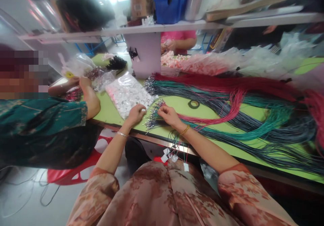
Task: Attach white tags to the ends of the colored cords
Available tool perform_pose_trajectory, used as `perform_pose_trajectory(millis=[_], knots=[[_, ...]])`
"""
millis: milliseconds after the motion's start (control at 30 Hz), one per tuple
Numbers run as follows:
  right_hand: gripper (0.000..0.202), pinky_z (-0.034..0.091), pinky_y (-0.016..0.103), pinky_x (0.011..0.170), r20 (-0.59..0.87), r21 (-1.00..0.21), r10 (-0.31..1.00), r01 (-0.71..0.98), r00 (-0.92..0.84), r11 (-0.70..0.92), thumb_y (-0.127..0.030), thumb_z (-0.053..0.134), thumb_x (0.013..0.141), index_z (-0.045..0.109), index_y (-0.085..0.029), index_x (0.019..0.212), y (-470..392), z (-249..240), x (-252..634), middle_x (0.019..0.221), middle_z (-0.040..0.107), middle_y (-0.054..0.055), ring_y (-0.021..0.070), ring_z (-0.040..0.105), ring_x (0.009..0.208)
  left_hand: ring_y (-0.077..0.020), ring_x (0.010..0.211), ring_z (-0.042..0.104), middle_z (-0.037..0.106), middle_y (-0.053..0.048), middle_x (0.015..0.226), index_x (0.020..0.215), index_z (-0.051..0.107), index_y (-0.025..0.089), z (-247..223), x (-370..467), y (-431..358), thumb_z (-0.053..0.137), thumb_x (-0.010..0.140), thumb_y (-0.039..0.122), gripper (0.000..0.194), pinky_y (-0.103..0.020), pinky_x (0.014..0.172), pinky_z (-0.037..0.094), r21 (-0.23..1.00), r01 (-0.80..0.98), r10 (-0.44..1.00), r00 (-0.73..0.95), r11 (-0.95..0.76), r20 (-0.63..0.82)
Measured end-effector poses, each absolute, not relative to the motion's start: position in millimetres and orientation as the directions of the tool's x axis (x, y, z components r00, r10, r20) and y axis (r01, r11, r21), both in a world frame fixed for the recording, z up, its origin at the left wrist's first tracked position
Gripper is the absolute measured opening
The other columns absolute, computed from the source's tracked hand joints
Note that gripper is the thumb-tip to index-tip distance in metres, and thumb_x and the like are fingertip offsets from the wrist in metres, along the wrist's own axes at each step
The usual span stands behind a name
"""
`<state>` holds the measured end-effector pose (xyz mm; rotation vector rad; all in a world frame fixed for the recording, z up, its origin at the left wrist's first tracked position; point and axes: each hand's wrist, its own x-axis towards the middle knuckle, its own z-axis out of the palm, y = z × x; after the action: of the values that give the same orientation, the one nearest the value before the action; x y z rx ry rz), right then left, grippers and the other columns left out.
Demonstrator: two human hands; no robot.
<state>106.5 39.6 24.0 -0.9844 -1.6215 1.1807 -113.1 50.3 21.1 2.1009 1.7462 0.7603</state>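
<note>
My left hand [136,114] is closed beside a clear plastic bag of white connectors [129,94], with a small white connector [143,110] showing at its fingertips. My right hand [169,115] pinches at the crimped metal ends of the wires, on what looks like a red wire. Under and around it lie red wires [210,119], green wires [227,135] and dark grey wires [243,148], their metal-tipped ends [152,118] fanned toward my left hand. The exact grip is partly hidden by my fingers.
Finished-looking wires with white connectors [173,158] hang over the table edge [141,137]. A black tape roll [193,104] lies among the bundles. A co-worker's arm [91,99] is at left; another person [181,39] sits opposite. The shelf [113,32] holds a blue bin [170,8].
</note>
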Motion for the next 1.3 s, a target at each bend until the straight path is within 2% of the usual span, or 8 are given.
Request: perform_pose_trajectory(millis=[67,167,267,400,767,900,1067,1300], knots=[[0.021,0.036,0.024,0.059,0.189,-0.965,0.933,0.117,-0.305,0.234,-0.035,0.055,0.075,0.054,-0.016,0.065,39,24,107,0.061,0.051,-0.003,0.0105,0.043,0.059,-0.0168,0.076,0.051,0.061,-0.006,0.086,0.087,0.069,0.018,22,-108,47,0.061,0.079,0.03,0.016,-0.032,0.076,0.041,0.734,0.653,0.967,-0.011,-0.187,0.256],[0.02,0.035,0.023,0.058,0.199,-0.958,0.923,0.132,-0.329,0.253,-0.033,0.054,0.075,0.054,-0.016,0.064,39,25,109,0.06,0.05,-0.003,0.0103,0.043,0.058,-0.0121,0.062,0.048,0.057,-0.004,0.07,0.085,0.07,0.015,26,-91,33,0.067,0.076,0.04,0.026,-0.027,0.061,0.04,0.979,0.198,0.998,-0.027,-0.054,0.061],[0.018,0.033,0.023,0.056,0.217,-0.949,0.897,0.133,-0.384,0.287,-0.03,0.052,0.075,0.054,-0.016,0.064,37,28,112,0.058,0.048,-0.004,0.0094,0.04,0.056,-0.0074,0.053,0.045,0.054,0.0,0.064,0.091,0.067,0.014,32,-70,16,0.076,0.068,0.04,0.036,-0.02,0.049,0.033,0.962,-0.229,0.984,0.132,0.15,-0.122],[0.015,0.03,0.022,0.053,0.224,-0.931,0.865,0.164,-0.449,0.326,-0.026,0.051,0.073,0.051,-0.016,0.062,32,32,115,0.056,0.044,-0.005,0.0083,0.037,0.054,-0.0035,0.051,0.045,0.055,0.003,0.066,0.08,0.058,0.016,35,-50,2,0.083,0.061,0.031,0.035,-0.014,0.042,0.026,0.86,-0.468,0.979,0.122,0.204,-0.166],[0.023,0.025,0.022,0.05,0.167,-0.903,0.862,0.276,-0.478,0.328,-0.03,0.05,0.075,0.044,-0.017,0.056,29,32,117,0.052,0.041,-0.005,0.0073,0.034,0.051,-0.0034,0.051,0.047,0.063,-0.004,0.07,0.079,0.067,0.01,30,-40,-7,0.079,0.066,0.035,0.03,-0.015,0.044,0.032,0.863,-0.484,0.984,-0.027,0.143,-0.179],[0.026,0.024,0.022,0.051,0.158,-0.885,0.861,0.317,-0.484,0.341,-0.032,0.05,0.078,0.042,-0.018,0.057,27,28,114,0.052,0.04,-0.005,0.0073,0.033,0.051,-0.0034,0.048,0.044,0.056,0.0,0.06,0.082,0.07,0.01,24,-33,-13,0.079,0.065,0.038,0.034,-0.016,0.044,0.03,0.905,-0.415,0.985,-0.089,0.097,-0.146],[0.023,0.025,0.023,0.055,0.286,-0.732,0.808,0.427,-0.515,0.531,-0.025,0.048,0.083,0.047,-0.017,0.061,14,28,112,0.059,0.049,-0.001,0.0093,0.038,0.056,-0.0034,0.045,0.037,0.049,0.004,0.052,0.085,0.071,0.011,14,-28,-20,0.078,0.064,0.044,0.04,-0.018,0.043,0.026,0.949,-0.313,0.976,-0.194,0.036,-0.1],[0.023,0.025,0.025,0.056,0.226,-0.601,0.767,0.533,-0.601,0.595,-0.025,0.046,0.087,0.057,-0.016,0.069,4,28,117,0.064,0.058,0.002,0.0113,0.041,0.056,-0.0047,0.047,0.038,0.051,0.003,0.054,0.08,0.071,0.012,7,-24,-33,0.075,0.066,0.046,0.037,-0.019,0.044,0.025,0.98,-0.192,0.976,-0.198,0.048,-0.086]])
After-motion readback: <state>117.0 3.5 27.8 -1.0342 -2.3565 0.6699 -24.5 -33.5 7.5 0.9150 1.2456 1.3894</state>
